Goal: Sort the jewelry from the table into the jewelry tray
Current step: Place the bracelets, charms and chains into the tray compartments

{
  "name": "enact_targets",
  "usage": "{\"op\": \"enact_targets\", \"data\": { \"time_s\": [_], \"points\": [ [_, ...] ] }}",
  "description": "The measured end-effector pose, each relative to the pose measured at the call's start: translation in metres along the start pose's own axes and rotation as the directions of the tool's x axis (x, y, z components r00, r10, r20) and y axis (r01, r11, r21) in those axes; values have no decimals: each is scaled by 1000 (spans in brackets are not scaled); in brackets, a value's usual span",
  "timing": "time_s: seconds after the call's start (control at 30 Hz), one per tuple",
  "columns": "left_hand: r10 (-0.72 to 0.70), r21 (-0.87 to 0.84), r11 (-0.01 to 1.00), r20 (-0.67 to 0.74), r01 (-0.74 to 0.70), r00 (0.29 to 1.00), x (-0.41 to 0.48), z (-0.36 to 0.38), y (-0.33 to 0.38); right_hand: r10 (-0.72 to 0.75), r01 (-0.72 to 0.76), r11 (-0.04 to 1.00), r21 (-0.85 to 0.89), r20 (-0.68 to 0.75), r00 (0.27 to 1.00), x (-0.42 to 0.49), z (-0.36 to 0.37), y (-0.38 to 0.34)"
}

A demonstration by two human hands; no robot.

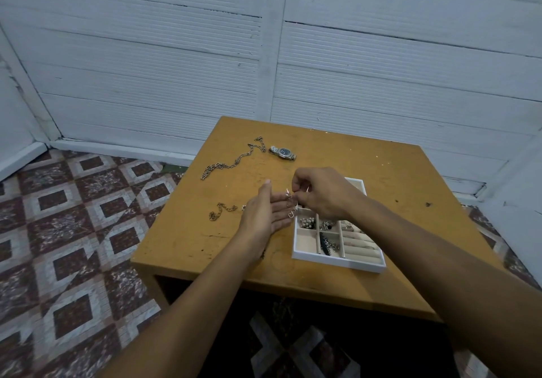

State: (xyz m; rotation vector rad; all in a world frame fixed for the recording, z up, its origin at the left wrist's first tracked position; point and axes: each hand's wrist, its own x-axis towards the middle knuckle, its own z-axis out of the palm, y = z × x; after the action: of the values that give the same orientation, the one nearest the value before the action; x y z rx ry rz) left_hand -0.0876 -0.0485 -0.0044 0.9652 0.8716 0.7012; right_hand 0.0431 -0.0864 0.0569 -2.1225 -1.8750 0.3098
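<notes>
A white jewelry tray (pixel 337 261) with several compartments sits on the right half of the wooden table (pixel 381 172); beads, dark pieces and beige rolls lie in it. My left hand (pixel 264 216) is held flat, palm up, just left of the tray, with small earrings (pixel 290 206) lying on its fingers. My right hand (pixel 319 191) hovers over the tray's far end and pinches one small earring piece above the left palm. On the table lie a long silver chain (pixel 231 159), a wristwatch (pixel 283 152) and a short gold chain (pixel 223 210).
The table stands against a white panelled wall (pixel 264 55). Patterned floor tiles (pixel 73 231) spread to the left and below. The table's front edge (pixel 264 282) runs just under my forearms.
</notes>
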Motion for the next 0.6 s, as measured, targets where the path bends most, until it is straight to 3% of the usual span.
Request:
{"op": "enact_targets", "data": {
  "time_s": [0.6],
  "points": [
    [-142, -1, 990, 160, 144, 977, 1, 16, 13, 64, -65, 998, -23, -49, 997, -9, -10, 21]
  ]
}}
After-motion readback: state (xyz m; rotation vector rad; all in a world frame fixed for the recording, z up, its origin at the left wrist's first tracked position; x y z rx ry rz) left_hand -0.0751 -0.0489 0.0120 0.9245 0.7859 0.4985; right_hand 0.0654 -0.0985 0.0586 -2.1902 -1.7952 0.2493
